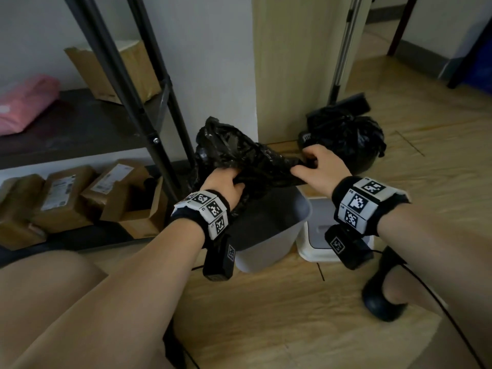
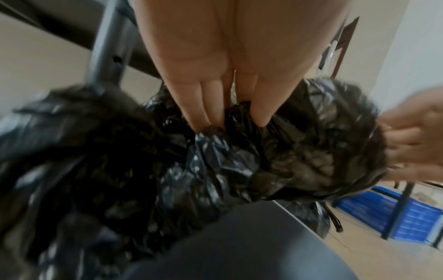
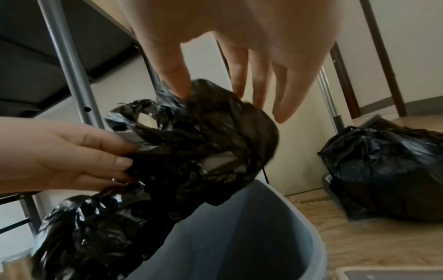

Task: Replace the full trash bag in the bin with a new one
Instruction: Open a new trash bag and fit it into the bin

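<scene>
While pinching crumpled black plastic film between thumb and fingertips, left hand grips the near end of the new black trash bag — fingers curled into the folds, seen plainly from the left wrist. Right hand at the bag's other end: thumb pressed into the bunched film, index and middle fingertips behind it, ring and little fingers held straighter and free of the plastic in the right wrist view. Stretched between both hands, still mostly gathered and unopened, with one loose end dangling toward the open mouth of the grey plastic bin just below. Bin standing on the wooden floor, inside bare of any liner as far as shown. Just right of the bin, touching or nearly so, a white plastic lid-like piece lying on the floor. Farther back to the right, well apart from the hands, a full tied black trash bag sitting on the floor against a pale wooden panel — a dark dustpan-like thing beside it, too dim to name surely. Off to the left, a black metal shelf rack with brown cardboard boxes beneath and a pink bundle on the shelf.
</scene>
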A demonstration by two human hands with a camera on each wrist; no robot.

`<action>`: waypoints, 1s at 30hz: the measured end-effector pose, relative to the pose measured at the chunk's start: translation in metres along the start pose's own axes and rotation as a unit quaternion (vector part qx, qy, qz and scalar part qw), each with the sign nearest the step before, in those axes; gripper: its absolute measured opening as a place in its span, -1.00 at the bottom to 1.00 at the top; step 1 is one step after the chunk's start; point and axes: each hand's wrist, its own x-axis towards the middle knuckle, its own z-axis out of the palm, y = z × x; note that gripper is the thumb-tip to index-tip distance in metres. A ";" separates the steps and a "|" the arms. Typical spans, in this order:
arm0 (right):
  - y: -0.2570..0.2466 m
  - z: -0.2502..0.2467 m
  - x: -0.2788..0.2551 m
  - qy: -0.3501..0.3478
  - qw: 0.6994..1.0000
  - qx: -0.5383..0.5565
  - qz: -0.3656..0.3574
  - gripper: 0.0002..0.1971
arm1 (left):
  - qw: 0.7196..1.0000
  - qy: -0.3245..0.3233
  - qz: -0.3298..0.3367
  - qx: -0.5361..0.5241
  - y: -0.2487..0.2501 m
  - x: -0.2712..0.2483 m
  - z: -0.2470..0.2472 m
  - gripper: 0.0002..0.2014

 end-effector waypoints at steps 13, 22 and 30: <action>0.017 0.042 0.031 0.036 0.997 -0.038 0.052 -0.79 | 0.996 -0.013 -0.040 -0.074 -0.011 0.026 0.036 -0.55; 0.025 0.039 0.055 0.140 0.974 0.122 0.132 -0.74 | 0.992 -0.059 -0.094 -0.060 -0.017 0.027 0.042 -0.35; 0.012 0.019 0.032 0.183 0.977 0.082 0.069 -0.72 | 0.983 -0.066 -0.019 -0.173 -0.001 0.032 0.045 -0.43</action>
